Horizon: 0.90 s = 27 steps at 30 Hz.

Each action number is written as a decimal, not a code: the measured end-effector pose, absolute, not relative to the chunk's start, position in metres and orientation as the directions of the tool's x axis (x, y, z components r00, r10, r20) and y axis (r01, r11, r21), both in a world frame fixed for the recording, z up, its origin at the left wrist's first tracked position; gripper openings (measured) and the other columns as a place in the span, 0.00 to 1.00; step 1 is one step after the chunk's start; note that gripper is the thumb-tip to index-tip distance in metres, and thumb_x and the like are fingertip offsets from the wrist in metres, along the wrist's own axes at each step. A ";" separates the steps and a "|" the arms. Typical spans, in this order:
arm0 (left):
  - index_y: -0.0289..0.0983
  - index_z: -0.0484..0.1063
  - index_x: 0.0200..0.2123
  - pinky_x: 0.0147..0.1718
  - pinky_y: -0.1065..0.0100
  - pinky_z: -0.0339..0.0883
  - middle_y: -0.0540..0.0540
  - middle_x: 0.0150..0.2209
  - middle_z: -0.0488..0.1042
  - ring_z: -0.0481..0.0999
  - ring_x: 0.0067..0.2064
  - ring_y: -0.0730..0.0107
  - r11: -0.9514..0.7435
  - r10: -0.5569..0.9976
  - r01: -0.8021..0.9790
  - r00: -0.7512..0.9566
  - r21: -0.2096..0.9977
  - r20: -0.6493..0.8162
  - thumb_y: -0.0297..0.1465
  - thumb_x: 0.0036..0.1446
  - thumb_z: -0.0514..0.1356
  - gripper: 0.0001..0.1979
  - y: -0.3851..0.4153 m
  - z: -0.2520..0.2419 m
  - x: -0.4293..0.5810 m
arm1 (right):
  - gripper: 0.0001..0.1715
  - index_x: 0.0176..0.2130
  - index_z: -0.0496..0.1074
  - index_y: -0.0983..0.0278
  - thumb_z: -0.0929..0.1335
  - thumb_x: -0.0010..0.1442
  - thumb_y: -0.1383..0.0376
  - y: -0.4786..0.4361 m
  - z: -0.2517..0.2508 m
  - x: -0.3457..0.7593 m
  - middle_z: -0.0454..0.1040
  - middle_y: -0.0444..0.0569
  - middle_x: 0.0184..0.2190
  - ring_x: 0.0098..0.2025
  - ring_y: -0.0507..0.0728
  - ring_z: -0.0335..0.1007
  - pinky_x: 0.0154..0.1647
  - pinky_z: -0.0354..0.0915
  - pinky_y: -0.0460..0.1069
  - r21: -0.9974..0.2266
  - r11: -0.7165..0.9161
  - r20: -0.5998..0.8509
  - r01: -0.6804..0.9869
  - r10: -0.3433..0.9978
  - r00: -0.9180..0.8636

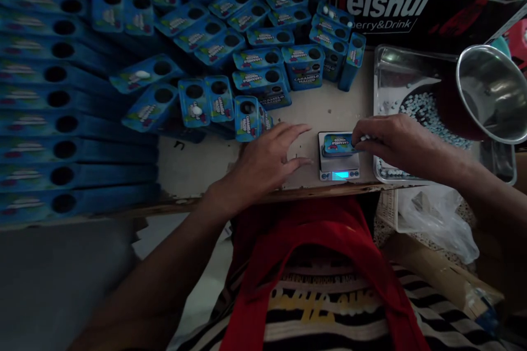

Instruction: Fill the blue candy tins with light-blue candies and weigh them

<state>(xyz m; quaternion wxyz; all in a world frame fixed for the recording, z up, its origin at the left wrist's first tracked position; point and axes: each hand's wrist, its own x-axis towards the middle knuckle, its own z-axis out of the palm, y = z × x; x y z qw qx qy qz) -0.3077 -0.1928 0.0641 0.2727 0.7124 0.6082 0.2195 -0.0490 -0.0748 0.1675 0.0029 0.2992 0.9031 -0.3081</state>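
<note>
A small digital scale [327, 164] with a lit blue display sits near the table's front edge. Across its plate rests a blue candy box [335, 143] labelled "Caramelo Macizo". My right hand [391, 134] is closed at the box's right end, fingers pinched together, with pale candies [365, 137] showing at the fingertips. The hand covers that end of the box. To the left of the scale, my left hand [274, 156] is held with fingers apart and nothing in them, close to a blue box [247, 120] standing behind it.
A metal tray [377, 104] with loose pale candies and a tipped steel bowl [492, 93] stands at right. Behind it is a black printed carton [387, 5]. Many blue boxes [222, 46] stand upright at the back, some with candies on top. Long rows [102, 148] fill the left.
</note>
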 end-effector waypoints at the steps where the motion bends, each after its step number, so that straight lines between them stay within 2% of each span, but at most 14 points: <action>1: 0.43 0.67 0.71 0.64 0.48 0.73 0.38 0.68 0.73 0.75 0.67 0.46 -0.115 0.985 0.748 0.172 0.653 -0.024 0.40 0.68 0.65 0.31 -0.193 0.065 -0.309 | 0.07 0.40 0.81 0.60 0.70 0.71 0.64 -0.075 0.167 -0.050 0.79 0.43 0.33 0.35 0.53 0.73 0.39 0.61 0.47 -0.541 0.639 -0.193 0.547 0.539 -0.820; 6: 0.43 0.64 0.73 0.65 0.48 0.72 0.39 0.69 0.72 0.74 0.68 0.47 -0.176 0.969 0.732 0.245 0.658 -0.014 0.39 0.70 0.64 0.32 -0.195 0.068 -0.306 | 0.09 0.47 0.82 0.60 0.73 0.67 0.65 -0.080 0.169 -0.051 0.80 0.45 0.34 0.35 0.54 0.73 0.39 0.61 0.49 -0.521 0.609 -0.239 0.598 0.568 -0.787; 10: 0.44 0.64 0.73 0.66 0.47 0.72 0.39 0.69 0.72 0.74 0.68 0.46 -0.194 0.971 0.747 0.237 0.636 0.017 0.39 0.69 0.65 0.32 -0.197 0.073 -0.306 | 0.06 0.43 0.82 0.61 0.75 0.67 0.61 -0.078 0.173 -0.046 0.77 0.44 0.30 0.33 0.53 0.71 0.37 0.62 0.49 -0.629 0.472 -0.244 0.618 0.636 -0.733; 13: 0.43 0.66 0.72 0.67 0.48 0.72 0.39 0.68 0.73 0.75 0.67 0.48 -0.198 0.976 0.749 0.210 0.632 0.056 0.38 0.68 0.67 0.32 -0.200 0.077 -0.310 | 0.09 0.38 0.79 0.61 0.77 0.64 0.59 -0.066 0.168 -0.025 0.73 0.42 0.27 0.30 0.51 0.65 0.33 0.61 0.48 -0.814 0.159 -0.271 0.559 0.747 -0.607; 15: 0.43 0.68 0.70 0.65 0.51 0.74 0.39 0.66 0.76 0.78 0.65 0.49 -0.176 0.982 0.743 0.174 0.646 0.068 0.37 0.67 0.68 0.31 -0.201 0.079 -0.312 | 0.11 0.37 0.78 0.61 0.79 0.61 0.60 -0.057 0.158 0.000 0.71 0.42 0.28 0.29 0.50 0.64 0.31 0.63 0.48 -0.889 -0.096 -0.317 0.447 0.834 -0.451; 18: 0.42 0.73 0.65 0.59 0.56 0.79 0.40 0.60 0.80 0.82 0.59 0.53 -0.135 0.990 0.721 0.116 0.680 0.074 0.36 0.67 0.68 0.25 -0.201 0.078 -0.311 | 0.12 0.37 0.78 0.61 0.81 0.56 0.63 -0.049 0.134 0.044 0.74 0.45 0.31 0.32 0.50 0.70 0.33 0.68 0.47 -0.880 -0.372 -0.440 0.296 0.874 -0.208; 21: 0.41 0.76 0.62 0.56 0.58 0.80 0.41 0.57 0.83 0.84 0.55 0.56 -0.137 0.991 0.701 0.095 0.700 0.099 0.36 0.66 0.69 0.22 -0.197 0.078 -0.304 | 0.14 0.38 0.80 0.62 0.82 0.52 0.64 -0.049 0.114 0.071 0.76 0.47 0.34 0.32 0.49 0.70 0.30 0.67 0.46 -0.796 -0.546 -0.590 0.262 0.797 -0.131; 23: 0.41 0.77 0.60 0.56 0.59 0.80 0.42 0.56 0.83 0.85 0.53 0.57 -0.149 0.989 0.696 0.087 0.703 0.123 0.36 0.66 0.70 0.21 -0.192 0.079 -0.300 | 0.17 0.36 0.80 0.63 0.83 0.50 0.61 -0.047 0.109 0.070 0.75 0.45 0.32 0.29 0.48 0.66 0.25 0.61 0.45 -0.788 -0.536 -0.602 0.302 0.773 -0.201; 24: 0.41 0.78 0.59 0.56 0.59 0.80 0.42 0.55 0.84 0.85 0.52 0.58 -0.149 0.988 0.697 0.074 0.702 0.136 0.35 0.66 0.69 0.20 -0.189 0.081 -0.298 | 0.18 0.36 0.80 0.63 0.83 0.50 0.58 -0.045 0.108 0.063 0.73 0.44 0.29 0.27 0.48 0.63 0.24 0.58 0.45 -0.815 -0.474 -0.562 0.334 0.787 -0.255; 25: 0.41 0.78 0.59 0.55 0.60 0.80 0.42 0.54 0.84 0.85 0.51 0.59 -0.145 0.987 0.700 0.055 0.700 0.149 0.34 0.66 0.69 0.19 -0.186 0.082 -0.298 | 0.18 0.35 0.79 0.63 0.83 0.51 0.56 -0.040 0.108 0.051 0.71 0.42 0.27 0.26 0.48 0.61 0.23 0.56 0.45 -0.854 -0.369 -0.486 0.367 0.818 -0.309; 27: 0.41 0.79 0.58 0.55 0.61 0.80 0.43 0.53 0.85 0.86 0.51 0.60 -0.127 0.985 0.711 0.009 0.691 0.171 0.33 0.67 0.68 0.17 -0.182 0.085 -0.299 | 0.16 0.36 0.80 0.62 0.80 0.57 0.53 -0.027 0.108 0.016 0.72 0.43 0.25 0.26 0.50 0.62 0.25 0.56 0.47 -0.897 -0.047 -0.253 0.440 0.870 -0.423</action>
